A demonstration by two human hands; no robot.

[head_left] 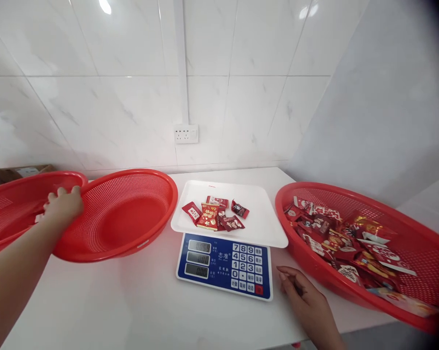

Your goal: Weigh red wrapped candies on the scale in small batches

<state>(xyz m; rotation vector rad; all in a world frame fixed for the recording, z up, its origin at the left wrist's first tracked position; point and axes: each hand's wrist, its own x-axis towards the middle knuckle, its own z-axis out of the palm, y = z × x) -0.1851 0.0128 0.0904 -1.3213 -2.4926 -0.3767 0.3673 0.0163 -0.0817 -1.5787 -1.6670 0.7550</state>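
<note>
My left hand (63,206) reaches over the far left red basket, its fingers bent. A small red-and-white packet (39,218) shows beside the fingers; whether they grip it is partly hidden. My right hand (307,304) rests on the table just right of the scale, loosely curved and holding nothing. The blue-and-white digital scale (223,266) bears a white tray (259,228). Several red snack packets lie on this tray, among them a red-and-gold packet (208,217) and a dark red packet (240,209). The scale's top display seems to read 0.059.
A large red basket (295,243) at the right holds many wrapped snacks. Another red basket (128,214) stands left of the scale, against the far left basket (8,192). Behind that sits a cardboard box (19,174). A tiled wall with a power socket (186,134) borders the white table (132,301).
</note>
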